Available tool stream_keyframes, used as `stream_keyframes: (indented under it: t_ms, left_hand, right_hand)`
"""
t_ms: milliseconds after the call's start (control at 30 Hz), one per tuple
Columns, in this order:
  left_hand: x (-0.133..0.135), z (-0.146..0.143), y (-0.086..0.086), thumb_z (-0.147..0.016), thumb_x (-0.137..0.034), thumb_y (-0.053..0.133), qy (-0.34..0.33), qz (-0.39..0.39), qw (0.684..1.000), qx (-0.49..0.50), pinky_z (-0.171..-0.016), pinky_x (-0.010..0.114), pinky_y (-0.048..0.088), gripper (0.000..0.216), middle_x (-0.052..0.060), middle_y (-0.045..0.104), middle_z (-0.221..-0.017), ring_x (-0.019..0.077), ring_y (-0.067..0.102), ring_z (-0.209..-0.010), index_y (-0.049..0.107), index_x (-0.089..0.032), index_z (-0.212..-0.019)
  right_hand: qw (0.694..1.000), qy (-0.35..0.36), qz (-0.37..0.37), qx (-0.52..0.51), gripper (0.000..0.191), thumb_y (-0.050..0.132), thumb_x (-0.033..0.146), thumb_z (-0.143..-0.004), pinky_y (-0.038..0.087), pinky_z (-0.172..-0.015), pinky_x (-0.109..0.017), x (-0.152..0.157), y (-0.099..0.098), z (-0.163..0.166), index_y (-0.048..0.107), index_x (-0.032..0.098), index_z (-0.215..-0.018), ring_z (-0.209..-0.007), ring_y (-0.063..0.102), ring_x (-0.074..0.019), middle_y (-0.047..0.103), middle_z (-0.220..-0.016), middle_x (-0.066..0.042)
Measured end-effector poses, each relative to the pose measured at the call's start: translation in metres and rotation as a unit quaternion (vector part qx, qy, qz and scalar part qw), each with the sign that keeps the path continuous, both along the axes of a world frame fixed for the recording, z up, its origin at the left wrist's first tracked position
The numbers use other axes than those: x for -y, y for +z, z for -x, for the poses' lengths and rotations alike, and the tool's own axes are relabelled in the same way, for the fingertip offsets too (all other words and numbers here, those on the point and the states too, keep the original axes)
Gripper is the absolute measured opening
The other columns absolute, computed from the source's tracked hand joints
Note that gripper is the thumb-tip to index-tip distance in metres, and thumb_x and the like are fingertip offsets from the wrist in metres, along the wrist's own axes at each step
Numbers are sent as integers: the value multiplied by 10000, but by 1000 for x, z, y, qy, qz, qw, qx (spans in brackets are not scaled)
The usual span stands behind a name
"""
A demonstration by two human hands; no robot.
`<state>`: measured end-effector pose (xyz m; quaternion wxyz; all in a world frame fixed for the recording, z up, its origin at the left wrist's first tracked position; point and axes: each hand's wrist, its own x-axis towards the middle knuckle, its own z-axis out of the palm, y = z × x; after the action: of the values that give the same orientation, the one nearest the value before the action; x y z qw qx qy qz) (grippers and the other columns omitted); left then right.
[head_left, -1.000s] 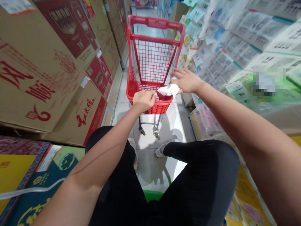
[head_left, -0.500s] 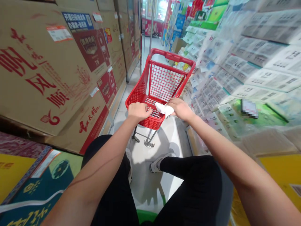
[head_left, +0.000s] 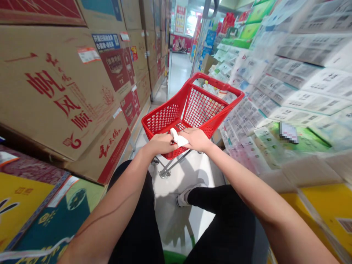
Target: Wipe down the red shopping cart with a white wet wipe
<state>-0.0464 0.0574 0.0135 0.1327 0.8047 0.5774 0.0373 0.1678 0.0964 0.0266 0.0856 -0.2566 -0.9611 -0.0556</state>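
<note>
A red plastic shopping cart (head_left: 162, 116) stands in front of my knees, turned at an angle, its handle up and away from me. My left hand (head_left: 162, 143) is closed over the cart's near rim, its fingertips partly hidden. Against it, my right hand (head_left: 197, 138) has its fingers bent around a crumpled white tissue (head_left: 180, 140). The tissue sticks out between the two hands, above the near end of the basket. Through the red lattice the basket floor shows partly.
Tall cardboard boxes (head_left: 55, 91) line the left side, with yellow and teal packs (head_left: 52, 216) lower down. Wrapped packs with printed labels (head_left: 291, 88) are stacked on the right. A pixelated object (head_left: 288, 132) lies on a green pack. The pale floor (head_left: 180, 69) runs down a narrow aisle.
The cart has swung round, its handle end moving right and down. My right hand has moved left with the tissue, and my left hand has shifted slightly down, so both hands now meet.
</note>
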Motion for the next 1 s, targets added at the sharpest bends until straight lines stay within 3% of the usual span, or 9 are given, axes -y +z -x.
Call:
stream_keyframes:
  t_ms: [100,267,467,700,1000]
  left_hand:
    - [-3,11,3,-787,-555,553,-28,33,999,3,-740,317,507,429,68,741,-1004,258,694,-906,693,-236,-1037]
    - [-9,-3,8,-783,-502,558,-13,64,998,8,-703,315,506,394,64,748,-973,259,700,-861,685,-226,-1033]
    - [-18,-22,10,-863,-434,448,-20,8,1000,-15,-843,350,510,400,113,744,-1075,285,697,-986,689,-186,-1063]
    - [-39,-17,-5,-815,-236,457,9,-55,997,-48,-916,324,469,343,127,760,-1018,267,695,-1022,731,-177,-1014]
    - [-59,-17,-6,-813,-456,490,31,-82,996,-21,-831,333,466,382,99,771,-924,279,705,-944,756,-201,-913]
  right_hand:
    - [1000,-6,6,-11,550,382,675,-974,346,-792,-317,0,-2,0,635,197,-1076,-890,587,-234,679,-950,-90]
    - [999,-27,8,-19,520,417,658,-968,356,-824,-324,0,-2,-5,631,197,-1077,-922,597,-239,682,-986,-91]
    - [997,-80,7,-19,532,448,629,-968,358,-881,-340,-11,-4,-11,597,184,-1218,-997,592,-258,674,-1070,-110]
    - [990,-137,-32,-31,497,429,568,-991,346,-895,-374,-25,-13,-2,567,209,-1306,-1025,562,-286,643,-1109,-118]
    - [985,-165,-21,-41,462,457,531,-975,339,-895,-400,-34,-17,8,593,187,-1252,-1044,528,-311,619,-1154,-139]
